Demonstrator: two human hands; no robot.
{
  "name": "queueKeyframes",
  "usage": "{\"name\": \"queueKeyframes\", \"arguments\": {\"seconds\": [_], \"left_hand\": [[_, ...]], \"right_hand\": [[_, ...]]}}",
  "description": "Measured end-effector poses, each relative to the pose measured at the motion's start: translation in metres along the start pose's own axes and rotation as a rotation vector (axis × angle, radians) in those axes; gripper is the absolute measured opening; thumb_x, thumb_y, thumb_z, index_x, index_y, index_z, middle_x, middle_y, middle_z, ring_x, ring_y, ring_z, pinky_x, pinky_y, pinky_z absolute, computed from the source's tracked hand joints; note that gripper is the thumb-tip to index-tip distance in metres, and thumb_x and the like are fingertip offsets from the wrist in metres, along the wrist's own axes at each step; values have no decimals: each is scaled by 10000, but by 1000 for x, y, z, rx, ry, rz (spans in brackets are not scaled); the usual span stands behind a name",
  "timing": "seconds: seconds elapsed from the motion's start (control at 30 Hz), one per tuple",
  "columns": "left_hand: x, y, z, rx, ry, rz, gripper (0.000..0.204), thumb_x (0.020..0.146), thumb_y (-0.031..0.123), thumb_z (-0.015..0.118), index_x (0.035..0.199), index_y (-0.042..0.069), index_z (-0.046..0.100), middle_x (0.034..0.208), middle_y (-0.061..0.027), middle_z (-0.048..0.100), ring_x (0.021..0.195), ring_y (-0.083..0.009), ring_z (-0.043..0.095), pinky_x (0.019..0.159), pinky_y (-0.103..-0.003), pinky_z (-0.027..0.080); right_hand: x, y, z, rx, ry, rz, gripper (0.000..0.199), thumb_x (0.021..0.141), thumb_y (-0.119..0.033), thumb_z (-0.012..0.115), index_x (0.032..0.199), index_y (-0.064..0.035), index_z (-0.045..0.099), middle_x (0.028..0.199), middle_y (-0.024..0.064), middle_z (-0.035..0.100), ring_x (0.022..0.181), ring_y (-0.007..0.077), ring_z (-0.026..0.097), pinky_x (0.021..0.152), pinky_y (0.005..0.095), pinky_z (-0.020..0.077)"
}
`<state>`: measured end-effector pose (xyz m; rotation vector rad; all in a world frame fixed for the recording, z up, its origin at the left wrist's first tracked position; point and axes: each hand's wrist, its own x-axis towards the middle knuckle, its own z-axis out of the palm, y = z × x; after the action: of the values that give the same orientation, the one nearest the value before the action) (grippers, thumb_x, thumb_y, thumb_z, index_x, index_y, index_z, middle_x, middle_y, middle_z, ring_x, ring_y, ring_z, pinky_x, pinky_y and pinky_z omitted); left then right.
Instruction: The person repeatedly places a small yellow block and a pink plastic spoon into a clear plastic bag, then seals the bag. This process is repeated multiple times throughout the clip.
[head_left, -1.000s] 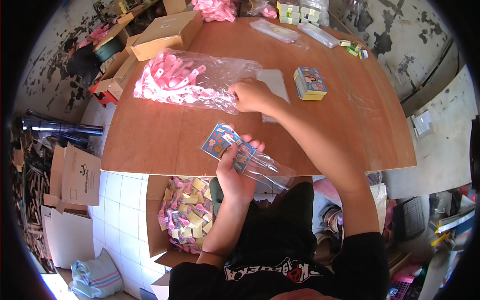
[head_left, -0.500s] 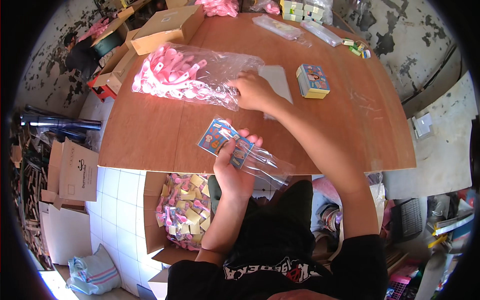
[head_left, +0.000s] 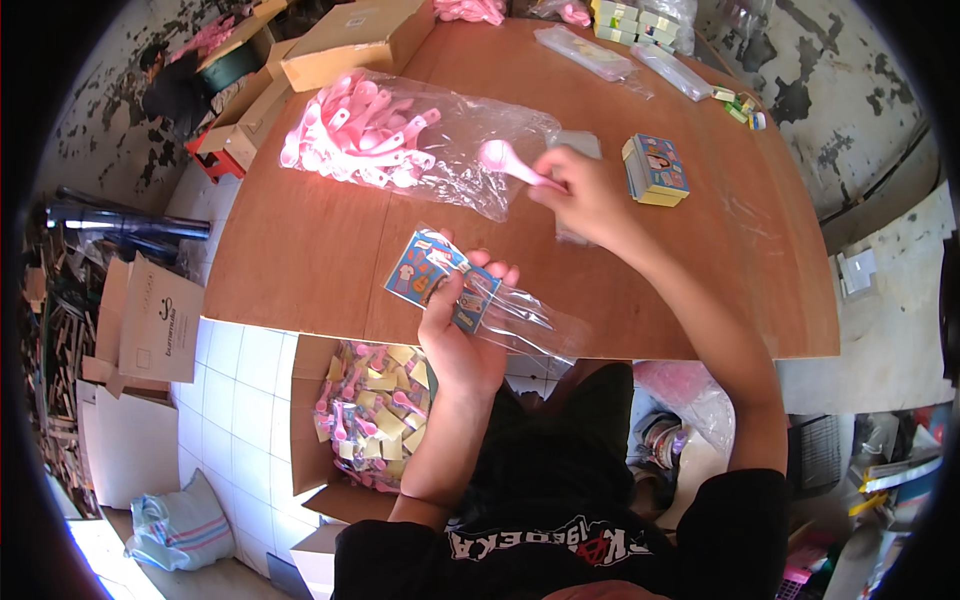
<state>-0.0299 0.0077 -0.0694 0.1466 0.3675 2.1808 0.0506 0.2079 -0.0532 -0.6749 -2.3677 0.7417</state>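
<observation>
Half a second ago the right hand [head_left: 578, 190] was at the open end of the bag [head_left: 490, 125]; now it is drawn back to the right with a pink spoon [head_left: 497, 156]. Its thumb and fingers are pinched together on the end of the handle, the spoon's bowl pointing up and left over the bag's clear end; whether it touches the plastic I cannot tell. Nearer the body, the left hand [head_left: 462, 325] stays clamped on a blue printed card [head_left: 430, 278] in a clear sleeve [head_left: 540, 325], thumb across the front and fingers behind, the sleeve's loose end trailing right toward the near edge of the table [head_left: 290, 270]. Many more pink spoons [head_left: 360, 125] fill the left part of the bag. Partly hidden by the right hand lies a flat clear stack [head_left: 582, 147], and just right of it a card pile [head_left: 657, 172]. Farther back are two clear packs [head_left: 590, 54] [head_left: 674, 72], some small green and yellow pieces [head_left: 740, 107], and a closed carton [head_left: 360, 38] at the left. Below the near edge, an open box [head_left: 313, 420] holds packets [head_left: 380, 412] showing pink spoons and pale yellow cards.
</observation>
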Motion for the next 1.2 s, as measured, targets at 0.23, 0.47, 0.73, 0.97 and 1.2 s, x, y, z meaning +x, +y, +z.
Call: {"name": "queueKeyframes", "arguments": {"seconds": [0.23,0.47,0.73,0.97,1.2], "left_hand": [[16,6,-2,-30,47,142,466,924,116,525,1357,40,369,1105,-161,545,1042,-296,552,995,-473,429],[18,-15,1,-8,16,130,443,945,140,501,1359,50,371,1143,-169,547,1081,-306,553,1020,-500,417],[4,-31,13,-9,-56,-39,401,1004,281,454,1355,103,377,1080,-119,572,1028,-256,579,982,-491,455],[-8,-40,17,-48,-99,-274,380,994,374,471,1280,126,437,1097,-113,573,1064,-275,578,983,-482,464],[-7,-40,23,-76,-251,-553,518,981,468,453,1263,34,469,1208,-138,574,1183,-291,529,1051,-455,387]], "right_hand": [[-117,-50,-70,797,-204,690,164,928,-121,592,1054,-24,554,799,115,651,479,98,539,433,223,412],[-157,-57,-76,1071,-276,781,234,920,-43,545,1147,9,524,953,189,665,626,175,604,587,282,489],[-141,-71,-67,1023,-388,589,496,936,-65,567,1369,12,337,992,159,659,735,180,643,691,296,529],[-141,-68,-46,291,-4,-36,309,886,-74,656,1192,-53,617,931,128,664,737,154,607,662,288,491],[-122,-92,-95,34,394,-254,186,757,-42,733,943,-50,729,991,114,602,741,183,589,666,283,461]]}}
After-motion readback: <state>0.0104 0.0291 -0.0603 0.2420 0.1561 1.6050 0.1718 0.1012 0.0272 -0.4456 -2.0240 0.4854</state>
